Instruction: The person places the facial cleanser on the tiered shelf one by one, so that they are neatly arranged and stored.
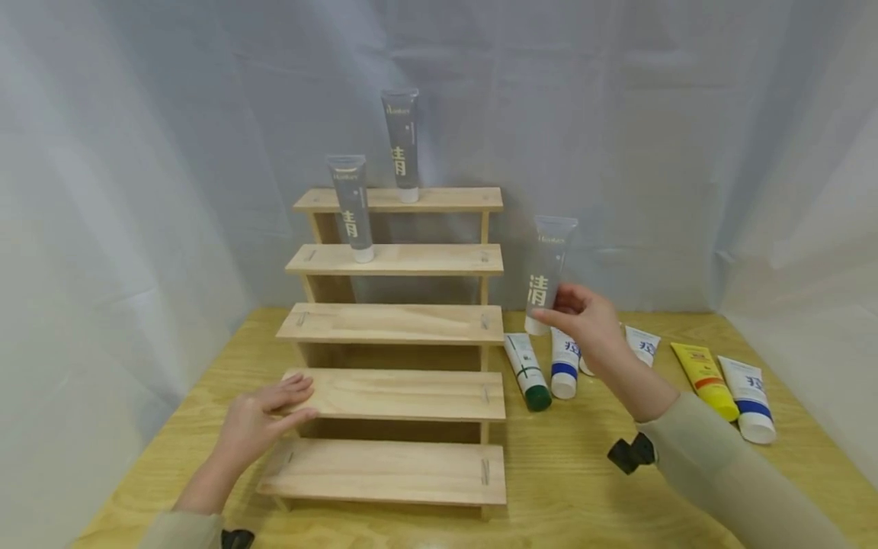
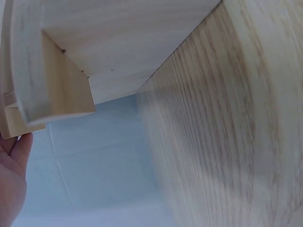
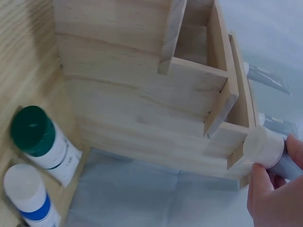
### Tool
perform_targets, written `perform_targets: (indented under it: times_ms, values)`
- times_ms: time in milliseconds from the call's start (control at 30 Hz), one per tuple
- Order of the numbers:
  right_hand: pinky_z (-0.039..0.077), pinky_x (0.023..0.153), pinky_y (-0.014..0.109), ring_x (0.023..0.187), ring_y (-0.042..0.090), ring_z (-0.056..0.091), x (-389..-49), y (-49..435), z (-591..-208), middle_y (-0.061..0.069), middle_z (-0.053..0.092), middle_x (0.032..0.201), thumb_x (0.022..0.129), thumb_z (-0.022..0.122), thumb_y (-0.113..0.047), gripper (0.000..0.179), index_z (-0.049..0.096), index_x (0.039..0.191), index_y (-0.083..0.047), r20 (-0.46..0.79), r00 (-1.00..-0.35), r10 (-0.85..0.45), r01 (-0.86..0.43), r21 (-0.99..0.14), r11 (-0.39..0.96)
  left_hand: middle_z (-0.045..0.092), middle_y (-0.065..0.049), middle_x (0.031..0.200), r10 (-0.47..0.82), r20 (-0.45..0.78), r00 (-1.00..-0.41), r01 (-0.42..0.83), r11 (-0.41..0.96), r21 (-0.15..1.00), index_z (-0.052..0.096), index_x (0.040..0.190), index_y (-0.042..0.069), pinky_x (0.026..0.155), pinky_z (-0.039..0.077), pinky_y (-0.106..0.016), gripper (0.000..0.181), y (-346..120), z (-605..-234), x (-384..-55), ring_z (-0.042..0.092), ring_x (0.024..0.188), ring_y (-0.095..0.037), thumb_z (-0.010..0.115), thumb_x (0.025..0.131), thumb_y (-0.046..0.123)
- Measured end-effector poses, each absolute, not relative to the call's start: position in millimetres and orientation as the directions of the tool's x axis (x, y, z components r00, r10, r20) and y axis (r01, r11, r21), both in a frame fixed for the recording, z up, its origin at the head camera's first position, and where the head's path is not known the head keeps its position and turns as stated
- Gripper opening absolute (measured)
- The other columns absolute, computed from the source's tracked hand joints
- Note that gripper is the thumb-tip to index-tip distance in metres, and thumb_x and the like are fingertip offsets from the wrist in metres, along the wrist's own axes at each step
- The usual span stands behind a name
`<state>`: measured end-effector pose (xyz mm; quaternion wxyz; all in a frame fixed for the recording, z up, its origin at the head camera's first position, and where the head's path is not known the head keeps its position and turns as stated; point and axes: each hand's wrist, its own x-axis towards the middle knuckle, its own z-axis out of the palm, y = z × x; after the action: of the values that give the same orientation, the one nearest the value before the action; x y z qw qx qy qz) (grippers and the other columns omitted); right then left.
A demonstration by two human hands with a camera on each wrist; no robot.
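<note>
A stepped wooden display rack stands on the table. My left hand rests at the left end of its second shelf from the bottom, fingers over the board and thumb by the front edge. In the left wrist view, that hand shows at the board's end. My right hand holds a grey squeeze tube near its white cap, thumb in front, in the air right of the rack. Two matching tubes stand on their caps: one grey tube on the top shelf, another on the shelf below.
Right of the rack lie a white tube with a green cap, a white-and-blue tube, another partly behind my right arm, a yellow tube and a further white-and-blue tube. Pale sheeting hangs around the table.
</note>
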<state>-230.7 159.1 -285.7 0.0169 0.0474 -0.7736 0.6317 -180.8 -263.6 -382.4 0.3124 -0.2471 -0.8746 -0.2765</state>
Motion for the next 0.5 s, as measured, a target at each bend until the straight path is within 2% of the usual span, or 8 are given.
perform_targets:
  times_ms: [267,500]
  values:
    - [0.042,0.089,0.035,0.103,0.023,0.047,-251,136,-272,0.014,0.051,0.114,0.077,0.07,-0.018,0.053,0.047,0.12,0.001,0.14,-0.99,-0.024,-0.142,-0.982,0.124,0.066,-0.008,0.095,0.255,0.676,-0.692,0.598,0.727,0.338,0.07,0.088,0.002,0.085,0.032,-0.003,0.037,-265,-385,-182,0.048,0.1,0.003,0.08,0.055,0.012]
    - [0.042,0.088,0.034,0.099,0.021,0.05,-264,120,-262,0.011,0.054,0.11,0.075,0.072,-0.021,0.05,0.052,0.117,-0.002,0.195,-0.981,0.004,-0.193,-0.974,0.122,0.065,-0.008,0.095,0.251,0.676,-0.693,0.598,0.724,0.344,0.07,0.088,0.002,0.085,0.033,-0.003,0.037,-265,-385,-182,0.048,0.1,0.003,0.081,0.055,0.012]
